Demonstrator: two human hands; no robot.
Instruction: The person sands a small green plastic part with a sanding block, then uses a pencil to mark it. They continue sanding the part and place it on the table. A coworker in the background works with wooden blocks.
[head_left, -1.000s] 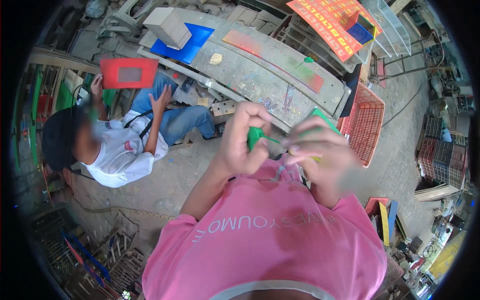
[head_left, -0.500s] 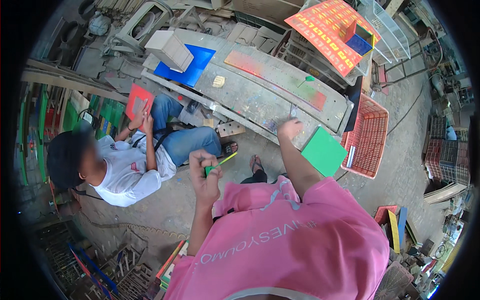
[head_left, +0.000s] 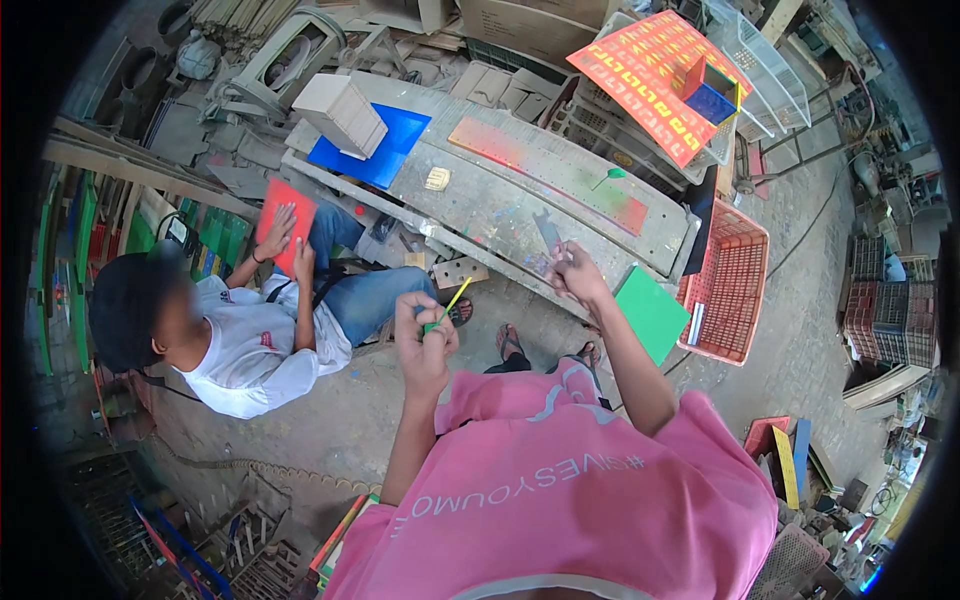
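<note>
My left hand (head_left: 423, 335) is raised before my shirt, fingers closed round a thin yellow rod (head_left: 458, 300) with a green end mostly hidden in the grip. At the near edge of the workbench (head_left: 480, 215), my right hand (head_left: 577, 272) has its fingers closed on a flat grey tool (head_left: 547, 230) with a notched end, perhaps a spanner. Close by on the right lies a green board (head_left: 652, 312). A small green-ended tool with a thin shaft (head_left: 612, 175) rests on a long, paint-stained red and green strip (head_left: 545, 172) along the bench.
To my left sits a person (head_left: 250, 340) holding a red board (head_left: 287, 228). A wooden block (head_left: 342, 112) stands on a blue sheet (head_left: 405, 145) at the bench's left. Right of the bench is a red plastic crate (head_left: 745, 290); a patterned orange sheet (head_left: 640, 90) lies behind.
My right hand has drawn back slightly toward me, and the grey tool now shows in its fingers. The seated person's red board is raised a little, one hand flat against it.
</note>
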